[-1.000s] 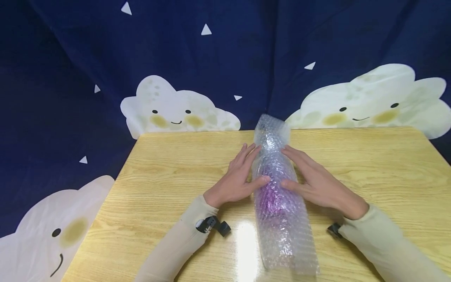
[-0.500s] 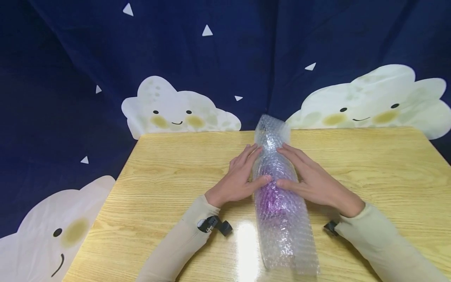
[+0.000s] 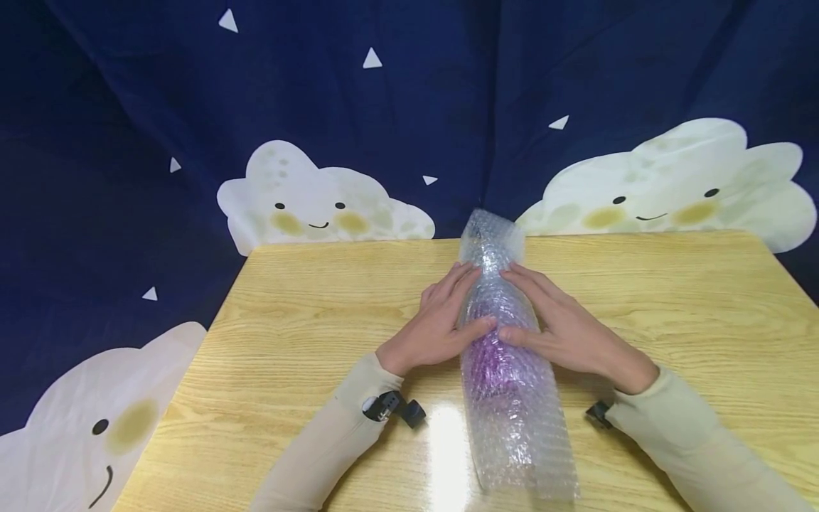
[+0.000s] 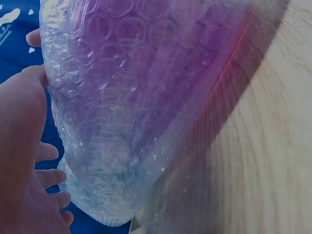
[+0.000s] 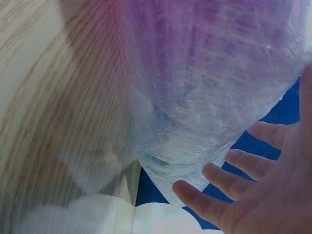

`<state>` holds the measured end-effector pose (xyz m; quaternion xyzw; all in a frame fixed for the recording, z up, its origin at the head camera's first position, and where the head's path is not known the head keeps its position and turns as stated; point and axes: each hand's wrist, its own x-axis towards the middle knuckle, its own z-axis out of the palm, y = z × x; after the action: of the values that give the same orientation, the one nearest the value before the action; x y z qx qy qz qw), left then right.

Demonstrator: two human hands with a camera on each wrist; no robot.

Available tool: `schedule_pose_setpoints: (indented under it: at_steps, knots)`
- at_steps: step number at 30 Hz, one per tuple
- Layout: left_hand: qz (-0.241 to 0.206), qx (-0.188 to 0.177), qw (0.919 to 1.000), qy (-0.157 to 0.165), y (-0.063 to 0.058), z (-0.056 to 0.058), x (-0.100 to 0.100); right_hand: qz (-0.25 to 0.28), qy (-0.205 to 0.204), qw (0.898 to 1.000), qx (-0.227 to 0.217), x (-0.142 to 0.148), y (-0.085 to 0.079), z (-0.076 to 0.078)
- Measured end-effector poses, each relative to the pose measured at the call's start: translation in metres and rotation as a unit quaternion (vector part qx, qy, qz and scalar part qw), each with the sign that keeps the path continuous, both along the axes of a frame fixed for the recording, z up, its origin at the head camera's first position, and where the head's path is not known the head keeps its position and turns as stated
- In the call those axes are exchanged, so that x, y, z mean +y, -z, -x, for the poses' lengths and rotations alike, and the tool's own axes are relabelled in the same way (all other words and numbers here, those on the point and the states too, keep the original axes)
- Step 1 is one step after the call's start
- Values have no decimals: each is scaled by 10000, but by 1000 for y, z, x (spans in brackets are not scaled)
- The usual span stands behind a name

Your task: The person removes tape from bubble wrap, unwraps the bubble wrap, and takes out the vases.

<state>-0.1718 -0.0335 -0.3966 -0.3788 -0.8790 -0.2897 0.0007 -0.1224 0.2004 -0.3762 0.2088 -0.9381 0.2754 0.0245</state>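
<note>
A long bundle of clear bubble wrap (image 3: 512, 405) lies lengthwise on the wooden table, with something purple showing through it. What the purple thing is, the wrap blurs. My left hand (image 3: 435, 323) rests on the bundle's left side, thumb on top and fingers fairly straight toward the narrow far end. From the right, my right hand (image 3: 569, 323) mirrors it, its thumb tip close to the left thumb. In the left wrist view the fingertips lie along the wrap (image 4: 117, 122). The right wrist view has spread, nearly straight fingers beside the wrap (image 5: 195, 107).
The wooden table (image 3: 307, 313) ends at a far edge, where the tip of the wrap reaches over it. Behind hangs a dark blue cloth (image 3: 384, 114) printed with white clouds and triangles. Small black cameras (image 3: 412, 412) sit at both wrists.
Both hands have drawn slightly inward over the bundle, so the thumbs are closer together. The bundle has stayed in place.
</note>
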Motion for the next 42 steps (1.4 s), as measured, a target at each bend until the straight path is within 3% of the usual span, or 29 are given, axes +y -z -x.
schedule_pose_setpoints:
  at_steps: [13,23,31,42]
  knots:
    - [83,28,9999,82,-2,1,6,9,-22,9999,-101,1,1,0]
    - [152,-384,9990,163,-5,2,9,-89,-152,9998,-58,5,0,1]
    - [117,-551,9984,22,-7,0,13,-87,-143,9997,-176,10,-2,2]
    - [142,-507,9986,-71,-7,1,17,-26,-77,9994,-345,12,-4,1]
